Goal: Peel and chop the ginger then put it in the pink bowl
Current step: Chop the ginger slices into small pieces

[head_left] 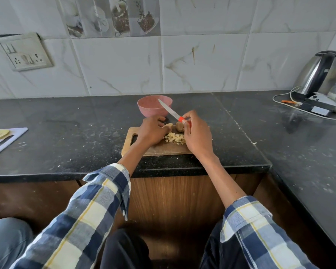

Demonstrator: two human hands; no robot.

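Right hand fingers curled round the red-handled knife, blade angled up over the pink bowl, also touching a brown unpeeled ginger knob; left hand pinches a pale peeled ginger piece above diced bits on the wooden cutting board.

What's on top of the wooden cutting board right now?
On the cutting board: a pile of chopped ginger and both hands with larger ginger pieces. Whatever lies under the hands is hidden.
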